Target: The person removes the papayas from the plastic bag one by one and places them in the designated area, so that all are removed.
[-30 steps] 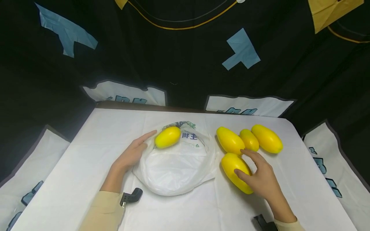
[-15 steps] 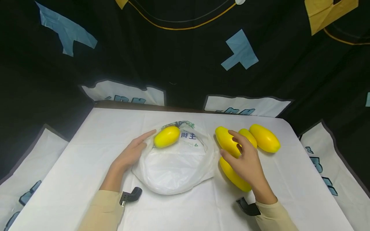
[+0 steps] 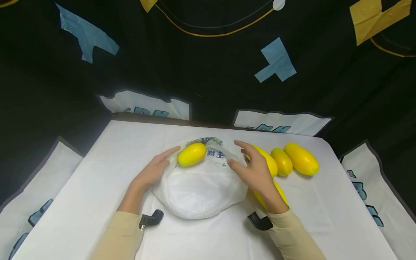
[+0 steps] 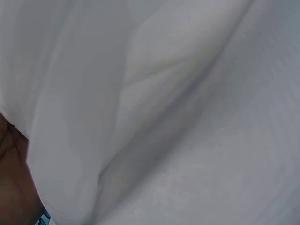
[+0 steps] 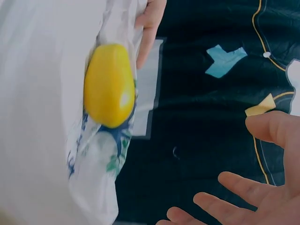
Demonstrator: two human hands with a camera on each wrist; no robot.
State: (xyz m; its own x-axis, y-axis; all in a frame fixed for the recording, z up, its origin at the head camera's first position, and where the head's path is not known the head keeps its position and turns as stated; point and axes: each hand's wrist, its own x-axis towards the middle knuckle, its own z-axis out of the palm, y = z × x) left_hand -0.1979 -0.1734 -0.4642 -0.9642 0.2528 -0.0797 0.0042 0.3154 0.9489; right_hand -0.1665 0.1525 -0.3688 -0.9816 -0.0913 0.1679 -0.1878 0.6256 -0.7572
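Observation:
In the head view, a white translucent plastic bag (image 3: 201,195) with printing sits mid-table. A yellow oval fruit (image 3: 191,154) lies at its back left part, near the bag's rim. My left hand (image 3: 152,172) holds the bag's left rim, index finger stretched along the outside; its other fingers are mostly hidden. My right hand (image 3: 255,168) hovers at the bag's right rim with thumb and fingers spread and holds nothing. The right wrist view shows the same spread right hand (image 5: 253,187), the fruit (image 5: 110,86) and part of the left hand (image 5: 151,33).
Right of the bag are several more yellow fruits: a small one (image 3: 282,161), a large one (image 3: 301,159), and two partly behind my right hand and wrist. The white-covered table (image 3: 338,216) ends at a black curtain (image 3: 208,72). Plastic fills the left wrist view.
My right hand has moved left from the nearest large fruit to the bag's right rim, carrying nothing. My left hand and the fruit at the bag keep their places.

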